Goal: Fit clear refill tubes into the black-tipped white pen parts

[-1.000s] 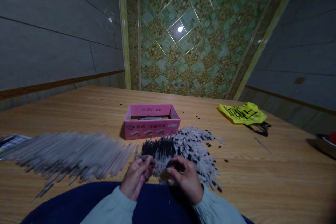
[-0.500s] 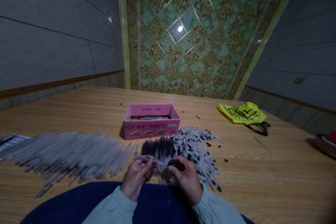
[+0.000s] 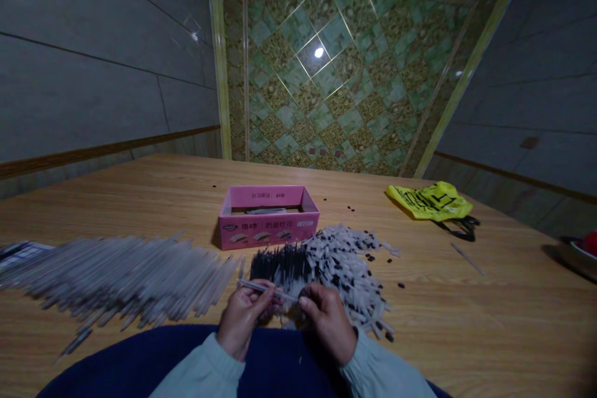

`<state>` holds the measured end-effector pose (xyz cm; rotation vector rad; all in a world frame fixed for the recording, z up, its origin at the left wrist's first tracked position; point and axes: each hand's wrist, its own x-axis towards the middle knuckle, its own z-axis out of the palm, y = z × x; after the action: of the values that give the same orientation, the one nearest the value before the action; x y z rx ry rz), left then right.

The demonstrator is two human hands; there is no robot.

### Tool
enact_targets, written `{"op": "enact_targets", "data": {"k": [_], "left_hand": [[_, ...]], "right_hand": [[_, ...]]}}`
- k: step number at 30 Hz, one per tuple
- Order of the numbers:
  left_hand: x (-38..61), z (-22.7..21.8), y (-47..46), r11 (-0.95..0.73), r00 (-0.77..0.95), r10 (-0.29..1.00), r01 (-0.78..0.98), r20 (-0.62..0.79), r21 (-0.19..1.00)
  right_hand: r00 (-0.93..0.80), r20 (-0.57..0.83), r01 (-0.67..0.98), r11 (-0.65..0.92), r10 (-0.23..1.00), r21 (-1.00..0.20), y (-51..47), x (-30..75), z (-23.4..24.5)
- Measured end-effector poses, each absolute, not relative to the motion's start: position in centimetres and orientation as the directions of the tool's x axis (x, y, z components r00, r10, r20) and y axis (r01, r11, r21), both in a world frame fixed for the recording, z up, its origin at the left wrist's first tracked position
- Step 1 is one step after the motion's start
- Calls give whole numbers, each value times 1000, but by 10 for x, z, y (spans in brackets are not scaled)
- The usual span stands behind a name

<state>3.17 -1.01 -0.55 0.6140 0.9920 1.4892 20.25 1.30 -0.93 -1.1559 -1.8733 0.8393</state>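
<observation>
My left hand (image 3: 242, 317) pinches a thin clear pen tube (image 3: 261, 288) that lies level, pointing left. My right hand (image 3: 326, 317) is closed at the tube's right end, its fingertips on a small part I cannot make out. Both hands hover at the table's near edge, in front of a bundle of dark pen refills (image 3: 280, 262). A heap of small clear pieces with black tips (image 3: 349, 261) lies to the right of the refills. A wide pile of clear pen tubes (image 3: 121, 277) spreads out to the left.
A pink open cardboard box (image 3: 268, 227) stands behind the refills. A yellow plastic bag (image 3: 431, 200) with black scissors (image 3: 459, 229) lies at the back right. A dish with something red (image 3: 581, 252) is at the far right edge. Tiled walls surround the wooden table (image 3: 489, 311).
Both hands have shifted slightly with the tube still held between them; the tube sits a little more level. The piles and box have not moved.
</observation>
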Motion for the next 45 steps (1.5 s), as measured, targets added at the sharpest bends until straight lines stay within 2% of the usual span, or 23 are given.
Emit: {"op": "enact_targets", "data": {"k": [4, 6, 9, 11, 12, 13, 17, 19, 28, 30, 35, 39, 43, 45], "left_hand": [[33, -7, -10, 50, -179, 969, -535, -171, 844], [33, -7, -10, 49, -175, 971, -529, -165, 847], [33, -7, -10, 41, -168, 975, -509, -146, 860], [32, -6, -10, 29, -169, 977, -503, -132, 864], [32, -6, -10, 25, -171, 977, -505, -129, 863], [32, -6, -10, 22, -175, 976, -511, -129, 859], [30, -5, -10, 20, -208, 965, -543, -158, 840], [29, -5, -11, 29, -216, 960, -554, -177, 832], [28, -5, -8, 72, -238, 933, -610, -270, 789], [29, -4, -7, 81, -242, 926, -620, -288, 781], [29, -1, -8, 97, -242, 919, -627, -312, 773], [28, -3, -8, 101, -233, 921, -630, -312, 770], [28, -4, -8, 77, -193, 951, -605, -240, 793], [28, -4, -9, 59, -177, 965, -578, -195, 814]], "right_hand": [[-264, 290, 479, 386, 920, -788, 11, 199, -8], [-242, 268, 442, 352, 933, -825, 12, 196, -11], [-302, 41, 241, 118, 952, -963, 15, 194, -17], [-384, -123, 138, -74, 915, -988, 15, 194, -18], [-401, -153, 121, -113, 903, -986, 15, 194, -18], [-395, -140, 120, -100, 908, -988, 15, 195, -16], [-302, 130, 177, 190, 944, -966, 14, 199, -7], [-297, 193, 198, 258, 935, -946, 13, 200, -4], [-297, 98, 116, 138, 950, -984, 10, 196, -6], [-276, 131, 138, 174, 952, -975, 9, 196, -5], [-214, 325, 315, 380, 921, -870, 6, 197, 2], [-208, 371, 340, 423, 905, -840, 5, 199, 5], [-254, 319, 315, 389, 913, -866, 7, 200, -1], [-308, 213, 258, 297, 927, -920, 9, 199, -6]]}}
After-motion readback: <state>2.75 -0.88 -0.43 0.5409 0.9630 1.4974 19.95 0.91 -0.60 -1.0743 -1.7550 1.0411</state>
